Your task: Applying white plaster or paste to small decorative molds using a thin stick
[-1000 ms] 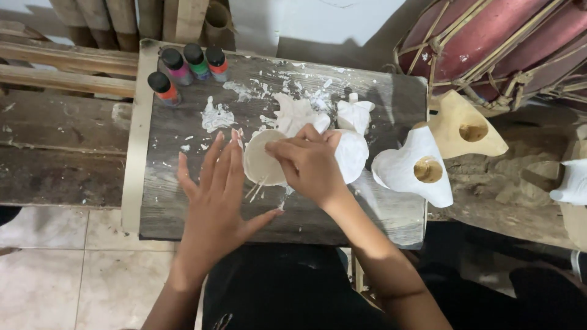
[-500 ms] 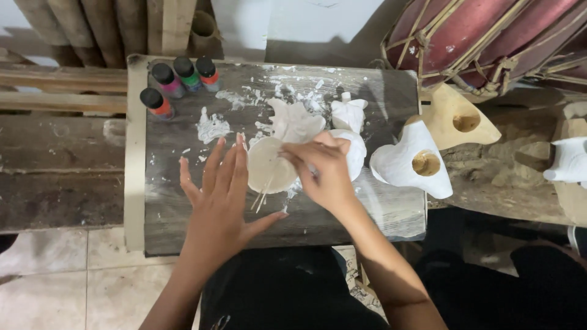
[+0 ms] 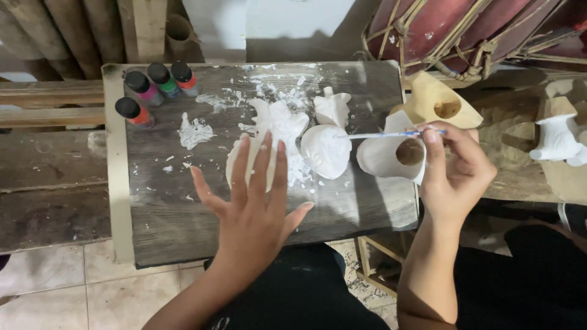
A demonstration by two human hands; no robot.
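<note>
White plaster disc (image 3: 235,165) lay on the paint-smeared tabletop (image 3: 165,214) under the flat, spread-fingered left hand (image 3: 254,205); right hand (image 3: 455,174) grip pinched a thin paintbrush (image 3: 382,135) above white plaster figures (image 3: 327,150).

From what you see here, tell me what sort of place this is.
Probably a small home craft workshop: white plaster figures lie on a paint-smeared wooden board, small paint bottles stand at its corner, and the right hand holds a thin brush.

Matt white plaster figures (image 3: 325,151), rough weathered wooden board (image 3: 183,214)
</note>
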